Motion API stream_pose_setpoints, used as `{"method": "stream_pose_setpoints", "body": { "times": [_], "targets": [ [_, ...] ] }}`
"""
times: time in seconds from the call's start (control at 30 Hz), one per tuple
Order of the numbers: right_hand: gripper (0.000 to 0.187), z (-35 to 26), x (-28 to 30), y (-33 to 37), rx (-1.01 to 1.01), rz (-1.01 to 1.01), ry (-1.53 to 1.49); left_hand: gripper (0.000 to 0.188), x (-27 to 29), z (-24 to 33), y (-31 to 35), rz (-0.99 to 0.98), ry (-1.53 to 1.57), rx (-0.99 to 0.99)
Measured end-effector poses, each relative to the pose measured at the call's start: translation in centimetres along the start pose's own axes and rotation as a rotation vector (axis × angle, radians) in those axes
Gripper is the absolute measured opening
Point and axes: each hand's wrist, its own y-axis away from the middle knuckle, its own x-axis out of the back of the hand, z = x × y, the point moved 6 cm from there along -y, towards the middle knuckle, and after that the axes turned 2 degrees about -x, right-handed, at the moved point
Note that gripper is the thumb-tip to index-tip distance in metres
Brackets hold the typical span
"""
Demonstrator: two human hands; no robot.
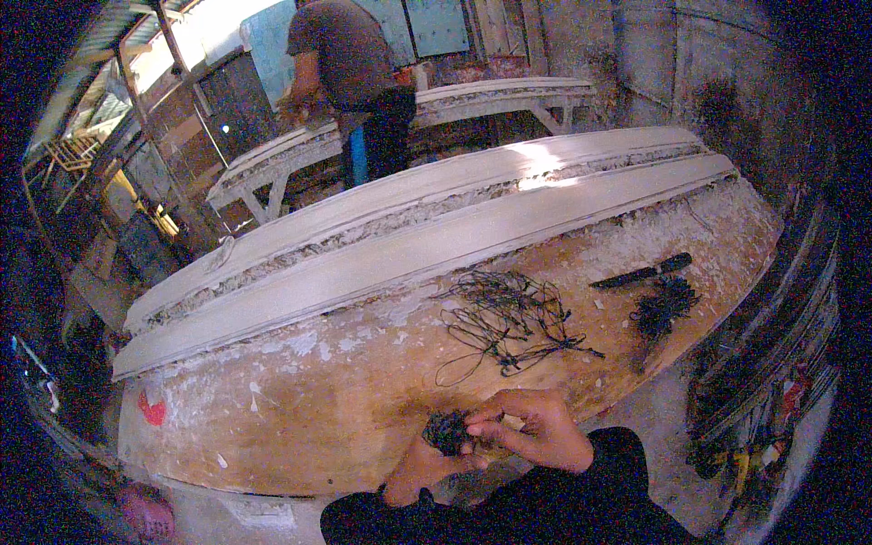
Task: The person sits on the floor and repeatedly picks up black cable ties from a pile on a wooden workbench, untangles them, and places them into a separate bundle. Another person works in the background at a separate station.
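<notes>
At the table's near edge, my left hand (425, 470) is closed around a small dark bundle (444, 432) that looks like wadded black cord. My right hand (536, 427) meets it from the right, thumb and fingers pinched together at the bundle's side; whatever strand lies between them is too small to make out. Beyond my hands, a loose tangle of thin black cord (509, 313) with open loops is spread on the wooden table (300, 409). Farther right lies a knife (642, 271) with a black handle, and just below it a second, tighter clump of black cord (666, 307).
Two long pale boards (427, 241) run along the table's far side, with a rough gap between them. White flakes and a red patch (152, 409) mark the wood. A person (341, 64) bends over another whitish bench (500, 95) behind. A pink object (145, 513) sits low at left.
</notes>
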Motion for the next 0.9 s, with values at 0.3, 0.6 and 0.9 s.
{"method": "stream_pose_setpoints", "body": {
  "times": [0.3,0.6,0.9],
  "targets": [
    [0.02,4.0,1.7,-1.5,0.062,0.314,0.218,0.023,0.7,0.9,-0.3,0.153,0.412,-0.087],
    [0.024,6.7,1.9,-2.4,-0.103,0.25,0.777,0.02,3.8,-0.5,-0.4,0.505,0.855,-0.171],
    [0.021,6.8,2.4,-2.7,-0.108,0.233,0.756,0.022,5.0,-0.8,-0.6,0.545,0.906,-0.181]
  ]
}}
